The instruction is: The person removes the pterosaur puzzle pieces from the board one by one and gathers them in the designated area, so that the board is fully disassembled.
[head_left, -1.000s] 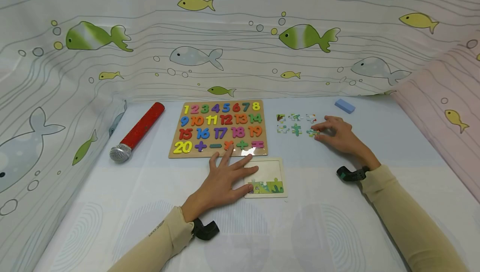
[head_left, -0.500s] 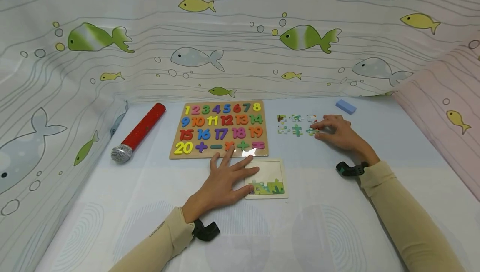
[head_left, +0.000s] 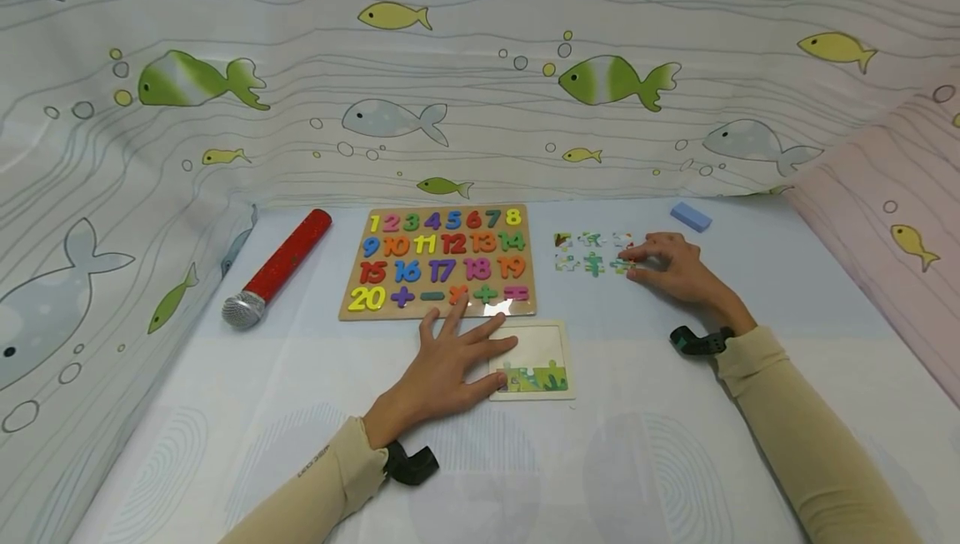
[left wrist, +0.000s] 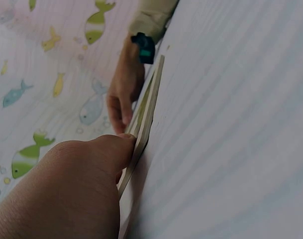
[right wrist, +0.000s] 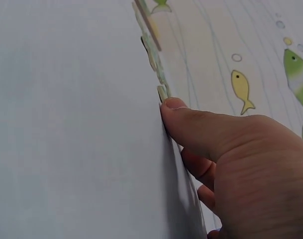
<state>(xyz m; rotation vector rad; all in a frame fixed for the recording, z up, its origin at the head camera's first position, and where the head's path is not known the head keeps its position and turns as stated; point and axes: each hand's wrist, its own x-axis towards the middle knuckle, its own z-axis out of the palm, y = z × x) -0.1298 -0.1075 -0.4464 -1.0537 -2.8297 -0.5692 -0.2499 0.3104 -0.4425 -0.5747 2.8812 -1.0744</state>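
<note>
Currently, the left hand (head_left: 450, 365) lies with its fingers straight and spread, gripping nothing. Its thumb rests on the left side of the wooden puzzle frame (head_left: 567, 361); the index finger lies across the same side, and the middle fingertip reaches the frame's far-left corner. The ring and little fingers extend over the near edge of the number puzzle board (head_left: 405, 314); whether they touch it cannot be told.

The wooden puzzle frame lies flat near the middle of the tabletop (head_left: 615, 352), just beside the board's near-right corner. A row of seated pieces (head_left: 555, 377), mainly green, occupies the near part of its recess.

The right hand (head_left: 678, 269) pinches a green jigsaw piece (head_left: 621, 265) between thumb and index finger; the remaining fingers are bent. This piece is the rightmost of the nearer row. The other loose pieces (head_left: 593, 264) complete two rows of three, between the number board and the right hand, toward the tabletop's far edge.

A red toy microphone (head_left: 281, 261) lies diagonally by the tabletop's left edge, silver head toward the near side. A blue block (head_left: 691, 217) lies near the far edge, toward the far-right corner. Fish-print fabric (head_left: 487, 44) stands behind the far edge.
</note>
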